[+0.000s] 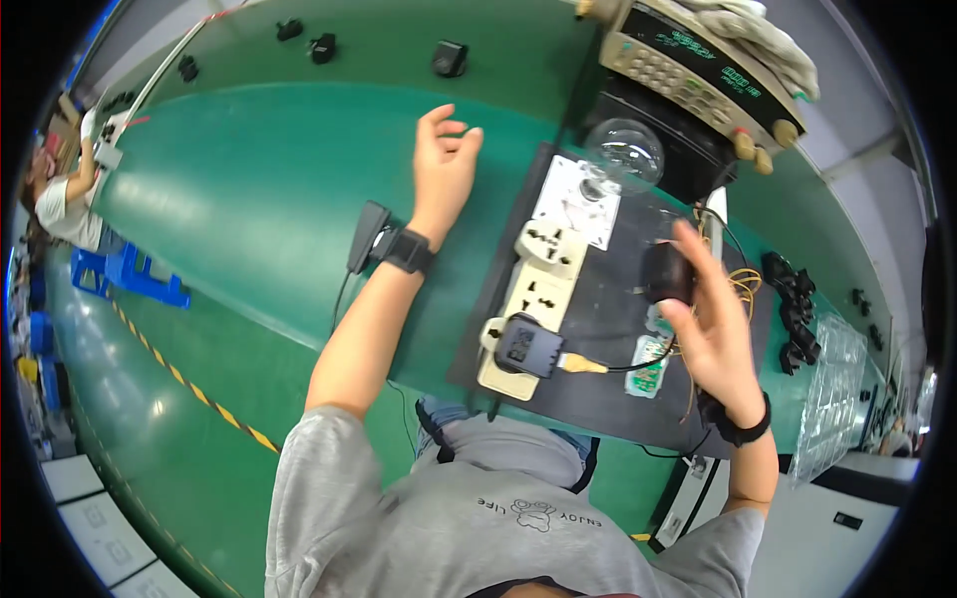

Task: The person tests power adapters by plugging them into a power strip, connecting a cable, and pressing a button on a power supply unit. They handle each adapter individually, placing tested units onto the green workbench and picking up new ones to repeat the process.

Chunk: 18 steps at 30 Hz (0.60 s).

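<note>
Above the green table, my left hand (446,171) is raised with its fingers loosely bent and apart, holding nothing. A black adapter-like block (370,231) with a cord is beside that wrist. On the right, my right hand (720,324) has its thumb and fingers around a small dark rounded device (666,273), somewhat blurred. Between my hands, a cream power strip (526,299) lies on a black mat (608,299). A dark plug-in block (530,346) sits in it, with a yellow-ended connector (582,364) and black cable. A green circuit board (648,367) lies near my right hand.
Past the strip, a clear glass bulb (626,151) stands by a white plate (576,202). A bench instrument (698,75) with pale gloves (763,40) on top stands behind. Black parts (795,309) and clear plastic trays (832,389) are at right. Another person (70,204) is far left.
</note>
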Motion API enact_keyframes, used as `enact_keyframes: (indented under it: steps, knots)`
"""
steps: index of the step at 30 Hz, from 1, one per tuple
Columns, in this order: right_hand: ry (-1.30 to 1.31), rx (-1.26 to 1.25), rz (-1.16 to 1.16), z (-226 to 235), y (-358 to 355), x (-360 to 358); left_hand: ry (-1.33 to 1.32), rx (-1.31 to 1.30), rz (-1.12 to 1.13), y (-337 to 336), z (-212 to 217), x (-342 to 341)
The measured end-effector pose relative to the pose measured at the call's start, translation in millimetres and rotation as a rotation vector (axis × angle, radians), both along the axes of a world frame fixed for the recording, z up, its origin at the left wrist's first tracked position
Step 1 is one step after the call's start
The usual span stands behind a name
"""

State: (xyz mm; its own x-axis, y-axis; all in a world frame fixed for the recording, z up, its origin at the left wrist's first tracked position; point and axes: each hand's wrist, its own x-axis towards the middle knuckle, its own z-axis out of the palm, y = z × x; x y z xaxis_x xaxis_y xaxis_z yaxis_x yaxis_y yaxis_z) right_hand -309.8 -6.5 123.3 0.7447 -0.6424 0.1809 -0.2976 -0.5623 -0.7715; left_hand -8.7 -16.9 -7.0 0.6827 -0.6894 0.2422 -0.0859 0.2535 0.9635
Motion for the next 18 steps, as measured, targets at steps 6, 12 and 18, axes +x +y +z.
enact_keyframes:
  steps: [6,12,18]
  knots:
    - [0.053,-0.202,0.072,-17,5,65,-0.058,0.072,-0.023,-3,1,-7]
    - [0.284,-0.434,0.064,-16,14,78,-0.045,0.116,-0.015,4,3,-2]
    - [0.305,-0.740,0.030,-31,13,77,-0.077,0.156,-0.033,4,15,-5]
